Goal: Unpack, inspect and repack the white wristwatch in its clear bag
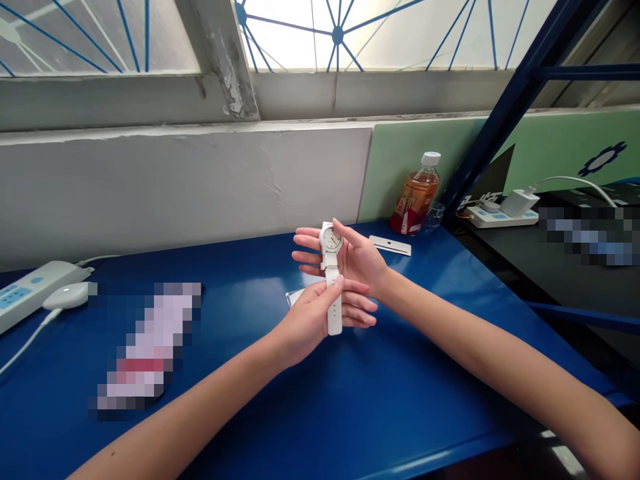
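Note:
A white wristwatch (331, 259) with a round pale dial is held up over the blue table, dial facing me and strap hanging down. My left hand (313, 313) pinches the strap below the dial, thumb in front and fingers behind. Around the dial end, my right hand (364, 260) has its thumb at the edge of the case and its fingers stretched out behind it. Partly hidden behind my left hand, a small clear-and-white item (293, 297) lies on the table; its kind cannot be made out.
Against the wall stands a bottle (416, 197) of reddish drink, beside a clear cup (435, 215). A flat white card-like piece (391, 245) lies near it. To the left are a power strip (37, 290), a white charger (70, 295) and a pixelated object (150, 347). A blue metal post (505, 110) rises at right.

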A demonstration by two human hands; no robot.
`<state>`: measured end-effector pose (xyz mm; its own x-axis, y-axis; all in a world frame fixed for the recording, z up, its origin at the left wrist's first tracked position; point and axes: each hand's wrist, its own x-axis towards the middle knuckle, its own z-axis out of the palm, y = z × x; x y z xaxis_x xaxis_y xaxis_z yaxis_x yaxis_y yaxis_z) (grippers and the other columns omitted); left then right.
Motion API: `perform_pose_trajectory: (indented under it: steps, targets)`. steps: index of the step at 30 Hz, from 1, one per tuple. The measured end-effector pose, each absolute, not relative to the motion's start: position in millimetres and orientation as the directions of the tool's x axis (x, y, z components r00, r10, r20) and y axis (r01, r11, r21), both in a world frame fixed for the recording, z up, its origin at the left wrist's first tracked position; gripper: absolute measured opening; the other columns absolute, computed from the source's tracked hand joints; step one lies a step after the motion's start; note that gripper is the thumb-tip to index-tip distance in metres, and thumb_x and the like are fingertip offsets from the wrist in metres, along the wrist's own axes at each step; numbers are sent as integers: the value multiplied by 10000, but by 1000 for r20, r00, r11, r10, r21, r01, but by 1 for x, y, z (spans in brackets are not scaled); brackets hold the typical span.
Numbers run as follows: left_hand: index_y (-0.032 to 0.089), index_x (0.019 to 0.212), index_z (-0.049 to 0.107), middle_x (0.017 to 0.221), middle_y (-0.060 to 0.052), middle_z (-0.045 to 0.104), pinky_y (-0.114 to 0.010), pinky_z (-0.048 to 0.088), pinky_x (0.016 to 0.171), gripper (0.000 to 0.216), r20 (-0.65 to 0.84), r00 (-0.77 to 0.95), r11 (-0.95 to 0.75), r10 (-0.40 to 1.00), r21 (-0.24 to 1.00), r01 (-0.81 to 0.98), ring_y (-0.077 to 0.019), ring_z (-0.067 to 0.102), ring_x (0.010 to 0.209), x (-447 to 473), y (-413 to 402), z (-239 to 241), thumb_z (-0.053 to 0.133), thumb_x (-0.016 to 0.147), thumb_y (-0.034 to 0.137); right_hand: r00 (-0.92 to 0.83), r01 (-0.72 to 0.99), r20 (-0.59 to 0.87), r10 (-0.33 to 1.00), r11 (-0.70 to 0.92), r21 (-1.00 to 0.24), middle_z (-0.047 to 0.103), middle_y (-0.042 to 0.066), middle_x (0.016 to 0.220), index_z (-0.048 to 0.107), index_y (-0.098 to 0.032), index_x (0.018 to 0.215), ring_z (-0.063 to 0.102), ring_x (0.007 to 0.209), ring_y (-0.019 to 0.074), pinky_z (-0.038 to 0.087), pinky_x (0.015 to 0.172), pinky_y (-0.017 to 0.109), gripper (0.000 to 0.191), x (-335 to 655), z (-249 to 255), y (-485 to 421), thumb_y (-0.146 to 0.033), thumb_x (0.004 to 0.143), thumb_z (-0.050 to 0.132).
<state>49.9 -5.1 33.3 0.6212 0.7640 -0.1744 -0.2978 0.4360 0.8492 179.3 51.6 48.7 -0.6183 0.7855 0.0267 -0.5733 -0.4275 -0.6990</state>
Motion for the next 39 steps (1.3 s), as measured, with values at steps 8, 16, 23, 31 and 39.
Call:
perform_pose_trajectory:
  steps: [8,16,23,31,39]
  targets:
    - [70,1072,668,968,-179,754,-376,553,853,382,-281,671,610,686,725,-321,-256,742,905,48,-9,27,408,1044,347,-671,-543,-1,741,-492,-681,725,99,1181,612,-129,1227,697,1052,172,512,979,326,409,184,34,54,-245,1042,266]
    - [47,1030,648,991,-215,745,-434,523,918,398,-352,618,635,702,703,-321,-278,741,926,53,-12,32,352,1060,310,-665,-514,-63,744,-518,-684,704,144,1209,613,-81,1192,701,1031,170,563,865,256,550,187,33,58,-383,1057,173]
    - [35,1060,655,1050,-234,729,-468,488,970,405,-343,657,664,671,672,-328,-299,727,981,50,-11,27,369,1052,322,-705,-498,15,709,-480,-722,685,110,1262,587,-143,1281,679,1107,195,518,976,320,446,189,32,55,-294,1046,240]
    - [56,1019,659,1028,-216,733,-478,485,976,394,-332,667,660,667,679,-321,-298,725,978,51,-13,23,422,1037,369,-700,-464,-53,712,-511,-724,683,135,1255,609,-111,1223,708,1001,172,582,765,237,551,190,34,56,-396,1053,169]
    - [36,1002,662,1014,-226,735,-469,498,962,421,-370,642,676,671,660,-326,-287,736,949,52,-13,25,345,1060,307,-699,-498,-14,715,-502,-707,658,136,1297,568,-131,1299,656,1145,220,474,1022,383,620,194,35,53,-494,1033,141]
